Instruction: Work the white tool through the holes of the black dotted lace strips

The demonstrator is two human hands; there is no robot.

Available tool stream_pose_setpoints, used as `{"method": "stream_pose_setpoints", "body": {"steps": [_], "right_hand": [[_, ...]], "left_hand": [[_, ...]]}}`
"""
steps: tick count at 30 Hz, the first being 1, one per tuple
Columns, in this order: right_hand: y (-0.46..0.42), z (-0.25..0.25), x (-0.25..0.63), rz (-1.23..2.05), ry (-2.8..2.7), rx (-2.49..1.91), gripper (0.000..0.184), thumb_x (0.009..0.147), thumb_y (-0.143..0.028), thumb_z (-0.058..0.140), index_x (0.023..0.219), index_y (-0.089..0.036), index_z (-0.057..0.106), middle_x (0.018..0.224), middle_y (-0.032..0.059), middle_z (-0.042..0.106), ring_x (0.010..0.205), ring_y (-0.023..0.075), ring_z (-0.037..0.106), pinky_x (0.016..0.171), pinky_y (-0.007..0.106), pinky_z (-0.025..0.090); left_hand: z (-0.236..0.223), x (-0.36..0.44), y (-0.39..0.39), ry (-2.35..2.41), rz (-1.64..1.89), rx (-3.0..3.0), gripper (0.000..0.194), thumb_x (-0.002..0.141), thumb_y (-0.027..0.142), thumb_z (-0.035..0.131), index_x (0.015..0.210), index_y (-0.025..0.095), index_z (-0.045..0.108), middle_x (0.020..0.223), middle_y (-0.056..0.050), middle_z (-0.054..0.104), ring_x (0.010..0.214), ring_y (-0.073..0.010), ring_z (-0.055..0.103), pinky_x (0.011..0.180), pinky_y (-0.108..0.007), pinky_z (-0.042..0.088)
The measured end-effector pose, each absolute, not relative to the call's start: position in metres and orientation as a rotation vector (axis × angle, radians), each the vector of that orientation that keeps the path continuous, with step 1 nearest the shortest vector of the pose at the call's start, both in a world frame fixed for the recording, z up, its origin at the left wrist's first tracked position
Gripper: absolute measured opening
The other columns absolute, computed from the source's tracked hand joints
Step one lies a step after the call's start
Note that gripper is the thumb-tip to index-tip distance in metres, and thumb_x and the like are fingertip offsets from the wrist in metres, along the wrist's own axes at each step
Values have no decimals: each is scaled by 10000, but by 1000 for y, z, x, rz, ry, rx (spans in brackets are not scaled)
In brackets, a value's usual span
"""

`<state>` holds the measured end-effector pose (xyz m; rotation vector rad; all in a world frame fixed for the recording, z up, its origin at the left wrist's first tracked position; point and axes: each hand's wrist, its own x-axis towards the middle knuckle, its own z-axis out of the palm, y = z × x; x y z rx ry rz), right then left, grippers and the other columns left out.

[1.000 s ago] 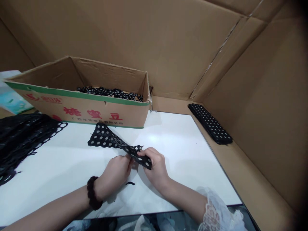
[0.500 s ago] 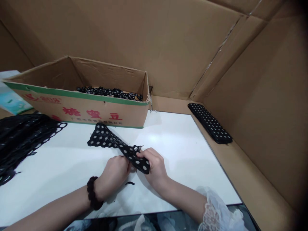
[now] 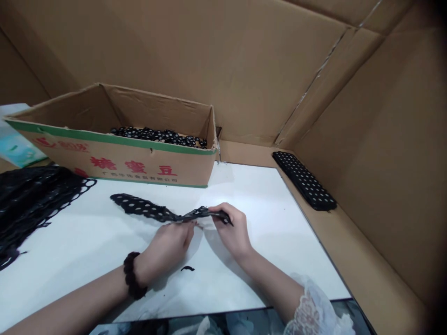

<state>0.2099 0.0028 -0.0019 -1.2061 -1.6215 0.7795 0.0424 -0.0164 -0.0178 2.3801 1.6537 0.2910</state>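
A thin black strip with pale dots (image 3: 143,207), perhaps perforated, stretches between my hands above the white tabletop, its free end reaching out to the left. My left hand (image 3: 171,244) is closed on the strip's lower edge near its middle, fingertips partly hidden. At the strip's right end, my right hand (image 3: 232,230) pinches it between thumb and fingers. The strip looks twisted and ragged along its upper edge. Just below my hands lies a small black scrap (image 3: 187,268) on the table.
Behind my hands stands an open cardboard box (image 3: 146,163) with black dotted pieces (image 3: 160,136) inside. A heap of black holed sheets (image 3: 31,200) lies at left. On the right, a stack of dotted strips (image 3: 303,180) rests on cardboard beside the white tabletop (image 3: 265,260).
The strip has turned from slanting down to the right to lying nearly level, its free end swinging left and lower. My right hand has risen slightly; both hands still hold on.
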Motion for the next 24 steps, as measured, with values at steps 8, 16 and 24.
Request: {"method": "stream_pose_setpoints", "body": {"steps": [8, 16, 24], "right_hand": [[34, -14, 225, 1158, -1387, -1458, 128, 602, -188, 612, 711, -120, 610, 680, 24, 643, 611, 144, 574, 573, 254, 459], [37, -11, 231, 1409, -1255, -1460, 252, 623, -336, 654, 761, -127, 620, 736, 49, 651, 654, 150, 593, 608, 271, 461], [30, 1, 232, 1609, -1380, -1307, 263, 580, -273, 699, 777, -128, 601, 719, 34, 642, 625, 140, 585, 573, 260, 457]], "left_hand": [[7, 32, -15, 1493, 136, 2272, 321, 903, 309, 241, 791, 189, 516, 609, -30, 594, 588, -200, 583, 542, -264, 356], [19, 15, -3, 1271, 318, 2110, 357, 899, 358, 255, 818, 198, 564, 716, -7, 604, 669, -158, 554, 615, -237, 382], [16, 27, -9, 1267, 328, 2052, 373, 903, 366, 253, 810, 187, 566, 649, 15, 555, 597, -142, 507, 582, -234, 349]]}}
